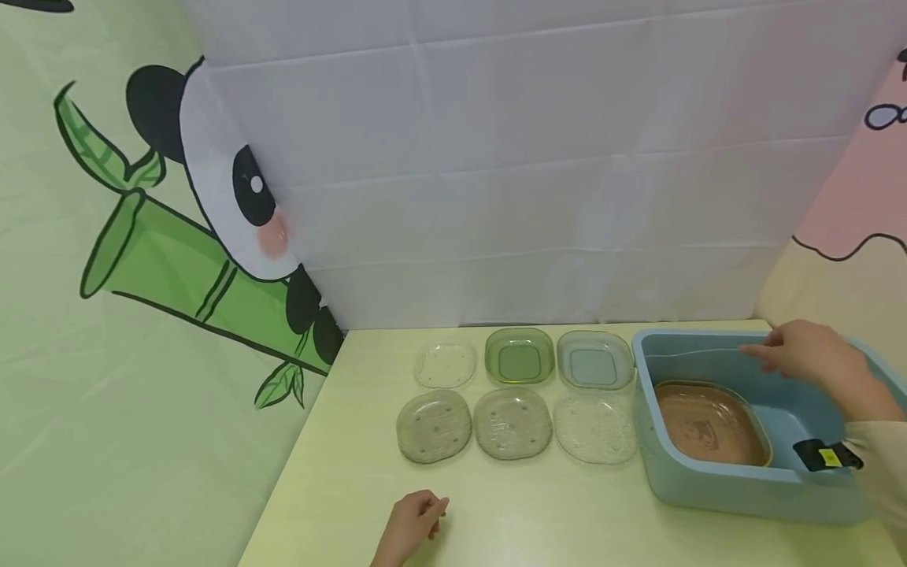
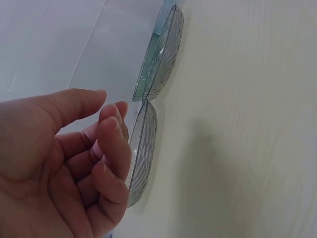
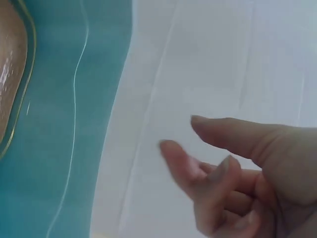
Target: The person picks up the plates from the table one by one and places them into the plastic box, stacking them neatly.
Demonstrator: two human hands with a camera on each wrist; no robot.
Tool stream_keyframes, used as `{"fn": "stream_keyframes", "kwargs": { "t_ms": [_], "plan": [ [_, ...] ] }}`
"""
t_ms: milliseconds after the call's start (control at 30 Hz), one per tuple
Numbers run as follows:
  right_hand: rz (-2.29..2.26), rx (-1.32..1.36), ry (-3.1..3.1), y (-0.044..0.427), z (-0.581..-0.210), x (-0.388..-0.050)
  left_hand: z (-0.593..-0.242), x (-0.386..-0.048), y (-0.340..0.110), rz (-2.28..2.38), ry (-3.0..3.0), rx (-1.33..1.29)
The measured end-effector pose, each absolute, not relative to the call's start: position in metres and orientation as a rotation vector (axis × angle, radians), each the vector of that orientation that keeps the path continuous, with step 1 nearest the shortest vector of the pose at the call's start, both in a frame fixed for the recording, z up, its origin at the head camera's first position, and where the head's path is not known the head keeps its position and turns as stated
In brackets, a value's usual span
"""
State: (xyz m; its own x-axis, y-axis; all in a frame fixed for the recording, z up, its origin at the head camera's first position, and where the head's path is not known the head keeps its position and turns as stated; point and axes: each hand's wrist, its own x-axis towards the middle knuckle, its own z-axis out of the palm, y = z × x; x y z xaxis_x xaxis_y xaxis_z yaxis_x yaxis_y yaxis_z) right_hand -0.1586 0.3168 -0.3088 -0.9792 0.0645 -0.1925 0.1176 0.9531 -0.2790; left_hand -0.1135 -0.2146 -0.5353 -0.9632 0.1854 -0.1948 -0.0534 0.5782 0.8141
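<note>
Inside the blue tub (image 1: 751,476), the brown dish (image 1: 697,433) seems to face upward, its long axis running roughly left to right. Above, the right hand (image 1: 808,354) holds nothing, thumb and forefinger slightly parted; the left hand (image 1: 412,521), loosely curled and empty, hovers over the desk (image 1: 333,488).

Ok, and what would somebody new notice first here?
Probably the large black, white and green panda-and-bamboo print, at the left of the head view. Next, perhaps the big light-blue rectangular tub at the right, with a brown rounded-square dish inside and the right hand above. Then six see-through dishes, in two rows left of the tub.
</note>
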Motion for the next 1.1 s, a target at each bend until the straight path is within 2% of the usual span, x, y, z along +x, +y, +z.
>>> {"fn": "stream_keyframes", "kwargs": {
  "t_ms": [333,767,1100],
  "plan": [
    [-0.646,0.216,3.224,0.294,-0.318,-0.136,-0.531,-0.117,-0.215,1.375,2.545,0.091],
    [-1.323,0.327,3.516,0.241,-0.326,-0.101,-0.526,-0.121,-0.216,1.433,2.556,0.044],
    [-1.649,0.359,3.482,0.214,-0.35,-0.101,-0.525,-0.127,-0.218,1.476,2.602,0.016]
  ]
}}
